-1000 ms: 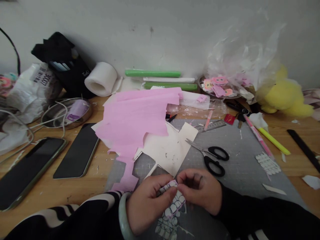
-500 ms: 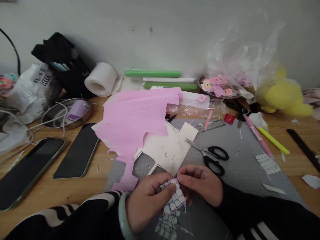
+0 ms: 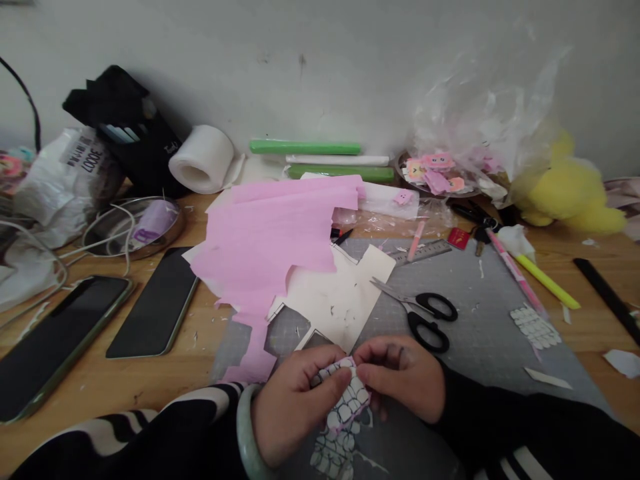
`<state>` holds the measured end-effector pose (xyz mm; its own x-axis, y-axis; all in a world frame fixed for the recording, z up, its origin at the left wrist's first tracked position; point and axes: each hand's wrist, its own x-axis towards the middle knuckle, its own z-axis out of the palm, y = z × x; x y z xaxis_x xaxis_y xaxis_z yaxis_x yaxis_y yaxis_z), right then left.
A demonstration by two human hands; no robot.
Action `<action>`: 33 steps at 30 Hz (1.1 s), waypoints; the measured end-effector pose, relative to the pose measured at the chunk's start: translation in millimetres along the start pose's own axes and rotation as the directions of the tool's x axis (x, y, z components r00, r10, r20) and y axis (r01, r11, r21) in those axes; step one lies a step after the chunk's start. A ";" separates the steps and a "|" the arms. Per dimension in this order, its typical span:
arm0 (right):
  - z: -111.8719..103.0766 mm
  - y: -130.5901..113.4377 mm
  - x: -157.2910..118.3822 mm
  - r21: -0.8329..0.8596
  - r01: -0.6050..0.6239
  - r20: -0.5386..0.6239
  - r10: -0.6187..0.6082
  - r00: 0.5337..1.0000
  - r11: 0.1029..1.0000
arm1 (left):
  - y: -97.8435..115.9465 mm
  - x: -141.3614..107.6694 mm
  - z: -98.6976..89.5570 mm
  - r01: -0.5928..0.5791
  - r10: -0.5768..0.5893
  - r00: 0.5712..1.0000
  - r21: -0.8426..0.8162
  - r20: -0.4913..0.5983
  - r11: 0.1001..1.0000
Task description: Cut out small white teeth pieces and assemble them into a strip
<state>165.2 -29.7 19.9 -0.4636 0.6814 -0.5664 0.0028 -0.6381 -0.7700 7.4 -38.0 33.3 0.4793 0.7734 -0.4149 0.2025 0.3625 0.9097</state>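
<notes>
My left hand [image 3: 300, 400], with a pale bangle at its wrist, pinches a small paper piece [image 3: 350, 400] between thumb and fingers. White scalloped shapes with dark outlines cover that piece, and pink shows along its edges. At its upper right edge, my right hand [image 3: 403, 377] is closed with thumb and forefinger on the paper. Below both hands lies another scalloped cut-out [image 3: 333, 453] on the grey cutting mat [image 3: 495, 373]. Black-handled scissors [image 3: 425, 313] rest open beyond my right hand. Past my left hand, pink paper [image 3: 270, 240] overlaps cream card [image 3: 330, 300].
Two phones [image 3: 65, 340] lie at left, near a metal bowl [image 3: 175, 227]. A toilet roll [image 3: 201, 159] and green packs [image 3: 305, 146] stand along the wall. To the right are a ruler [image 3: 425, 251], a yellow pen [image 3: 547, 280], a scalloped strip [image 3: 535, 327] and a yellow plush toy [image 3: 570, 190].
My right hand has shifted slightly downward along the edge of the scalloped paper piece. My left hand keeps the same hold, and the things on the table are unmoved.
</notes>
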 end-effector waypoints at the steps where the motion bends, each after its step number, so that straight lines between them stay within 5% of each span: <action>1: 0.2 -1.0 0.0 0.007 -0.001 -0.004 0.001 1.000 1.000 | 0.0 -0.2 0.1 -0.007 0.007 1.000 -0.019 0.004 1.000; 33: 1.1 -4.8 0.2 0.034 -0.049 0.008 0.049 0.999 0.998 | 1.9 -0.7 0.7 -0.044 0.045 0.999 0.060 -0.019 0.997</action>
<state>164.1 -26.9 23.8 -0.4702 0.6465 -0.6008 -0.0045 -0.6825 -0.7309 8.0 -38.2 35.3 0.4715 0.7989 -0.3734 0.2318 0.2962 0.9266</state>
